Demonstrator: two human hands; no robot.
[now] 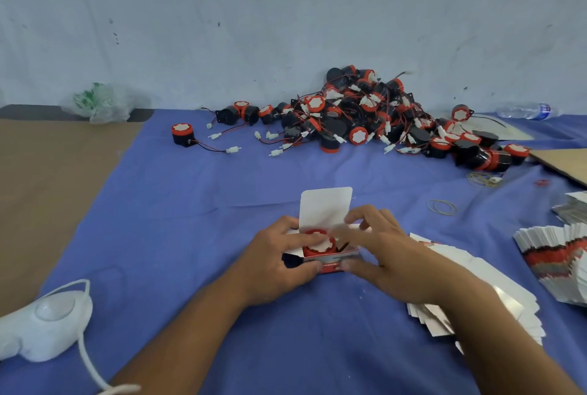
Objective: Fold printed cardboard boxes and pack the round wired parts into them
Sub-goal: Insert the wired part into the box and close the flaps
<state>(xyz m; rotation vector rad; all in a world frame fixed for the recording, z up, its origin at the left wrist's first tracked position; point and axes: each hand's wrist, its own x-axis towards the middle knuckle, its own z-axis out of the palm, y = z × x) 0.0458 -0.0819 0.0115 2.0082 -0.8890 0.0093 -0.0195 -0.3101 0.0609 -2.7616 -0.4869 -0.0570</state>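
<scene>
A small printed cardboard box (330,263) stands on the blue cloth with its white lid flap (325,207) raised. A round red-and-black wired part (318,244) sits inside it, white face up. My left hand (279,263) grips the box's left side, thumb on the part. My right hand (378,251) holds the box's right side, fingers at the flap's edge. A big pile of the same round wired parts (359,115) lies at the back by the wall.
Flat unfolded boxes lie under my right forearm (495,293), with a fanned stack (559,258) at the right edge. Rubber bands (441,206) lie on the cloth. A white device with cord (47,324) is front left, brown cardboard (47,178) left, a plastic bottle (527,110) back right.
</scene>
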